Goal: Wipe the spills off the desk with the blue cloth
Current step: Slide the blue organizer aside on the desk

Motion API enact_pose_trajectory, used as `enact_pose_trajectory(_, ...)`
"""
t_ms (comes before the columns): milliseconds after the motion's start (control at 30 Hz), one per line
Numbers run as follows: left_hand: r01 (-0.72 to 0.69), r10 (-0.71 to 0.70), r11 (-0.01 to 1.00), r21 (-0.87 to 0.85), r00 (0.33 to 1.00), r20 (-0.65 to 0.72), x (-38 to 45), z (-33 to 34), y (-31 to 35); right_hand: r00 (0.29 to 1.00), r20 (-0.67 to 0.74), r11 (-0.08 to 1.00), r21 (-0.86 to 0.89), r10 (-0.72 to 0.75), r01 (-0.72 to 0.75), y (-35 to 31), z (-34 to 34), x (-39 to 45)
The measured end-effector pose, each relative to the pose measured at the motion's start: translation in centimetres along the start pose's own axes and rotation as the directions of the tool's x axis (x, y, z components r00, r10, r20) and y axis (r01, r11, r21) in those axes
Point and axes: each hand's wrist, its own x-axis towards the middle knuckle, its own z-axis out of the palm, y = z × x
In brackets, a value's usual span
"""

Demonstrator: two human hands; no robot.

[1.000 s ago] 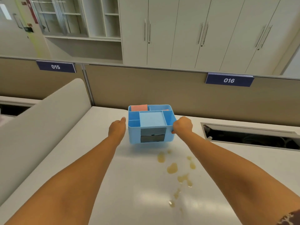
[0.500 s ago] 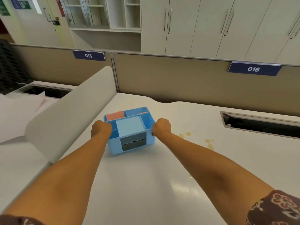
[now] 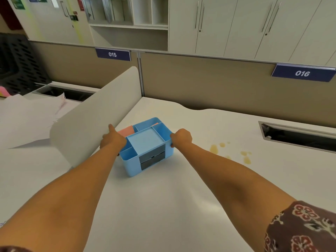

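Note:
A blue desk organizer (image 3: 131, 166) with dark grey drawers stands on the white desk (image 3: 163, 206), close to the left divider. My left hand (image 3: 113, 141) is closed on its left wall with the index finger sticking out. My right hand (image 3: 181, 137) grips its right wall. A flat light-blue square (image 3: 146, 142) lies on top of the organizer; I cannot tell if it is cloth or a lid. Something pink (image 3: 126, 131) sits in a back compartment. Yellowish spills (image 3: 214, 148) dot the desk to the right of the organizer, apart from it.
A curved beige divider (image 3: 94, 124) rises just left of the organizer. An open cable slot (image 3: 298, 137) is cut into the desk at the far right. Loose papers (image 3: 27, 117) lie on the neighbouring desk. A partition wall (image 3: 209, 82) closes the back.
Both hands carried the organizer left, away from the spills, and it now rests by the divider. My left index finger has lifted off it.

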Motion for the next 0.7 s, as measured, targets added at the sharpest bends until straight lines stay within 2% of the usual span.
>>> enact_pose_trajectory(67, 0.001, -0.002, 1.0, 0.012, 0.999, 0.038, -0.1, -0.1, 0.1, 1.0, 0.004, 0.992, 0.127, 0.019, -0.019, 0.0, 0.4, 0.0)
enact_pose_trajectory(300, 0.016, -0.014, 0.999, -0.043, 0.999, 0.049, 0.0, 0.3, 0.5, 0.997, -0.036, 0.965, 0.257, 0.061, -0.05, -0.2, 1.4, -0.8)
enact_pose_trajectory(433, 0.048, -0.046, 0.998, -0.046, 0.998, 0.046, 0.0, 0.4, 0.7, 0.998, -0.033, 0.966, 0.254, 0.054, -0.044, -0.3, 1.2, -1.0)
enact_pose_trajectory(500, 0.049, -0.049, 0.999, -0.012, 0.999, -0.017, -0.2, 0.8, 1.0, 0.999, -0.03, 0.973, 0.232, 0.028, -0.021, -0.1, 1.1, -1.3)
enact_pose_trajectory(567, -0.052, 0.053, 0.999, 0.014, 0.984, -0.168, -0.5, 1.0, 1.6, 0.999, -0.032, 0.977, 0.214, 0.014, -0.007, 0.3, 0.8, -1.7)
enact_pose_trajectory(633, -0.273, 0.263, 0.962, 0.012, 0.912, -0.314, -1.2, 1.3, 2.6, 0.999, -0.041, 0.983, 0.185, 0.002, 0.005, 0.8, -0.1, -2.1)
enact_pose_trajectory(700, -0.461, 0.414, 0.886, -0.045, 0.832, -0.37, -2.2, 1.8, 4.4, 0.999, -0.053, 0.987, 0.162, -0.005, 0.014, 1.4, -1.4, -2.2)
